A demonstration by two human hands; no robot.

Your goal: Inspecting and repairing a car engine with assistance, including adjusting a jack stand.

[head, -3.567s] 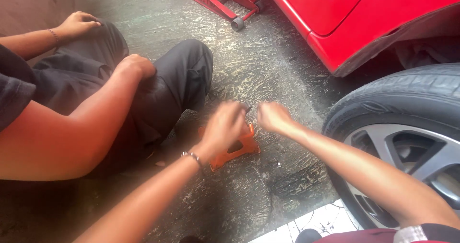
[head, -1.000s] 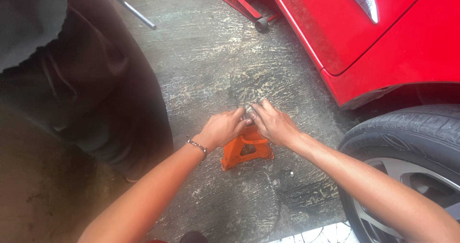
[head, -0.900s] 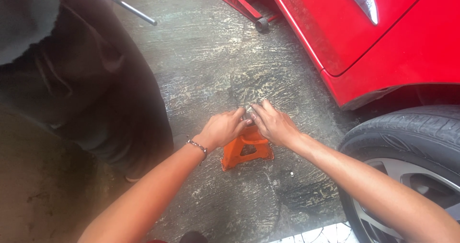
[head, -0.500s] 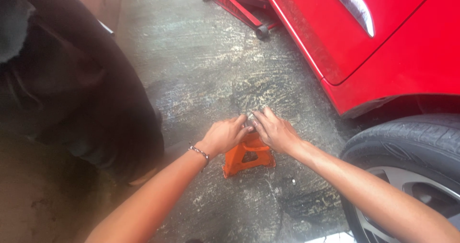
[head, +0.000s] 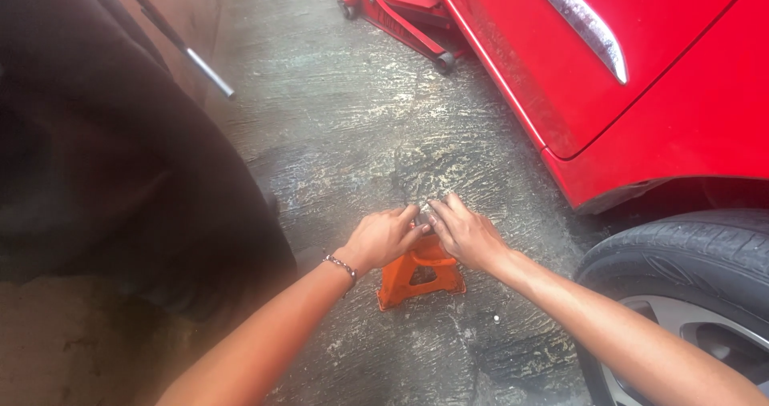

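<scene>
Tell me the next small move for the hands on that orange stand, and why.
Probably lift the stand and shift it toward the red car. Both the left hand and the right hand grip its top, yet it sits on the open concrete floor, clear of the car and its tyre.

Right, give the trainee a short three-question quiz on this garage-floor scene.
1. True or false: both hands rest on top of the orange jack stand.
2. Which hand wears a bracelet: A) left hand, B) right hand, C) neither?
3. Fill in: the red floor jack lies on the concrete floor beside the red ____.

Key: 1 true; 2 A, the bracelet sits on the left wrist; 3 car, whose tyre shows at the right.
</scene>
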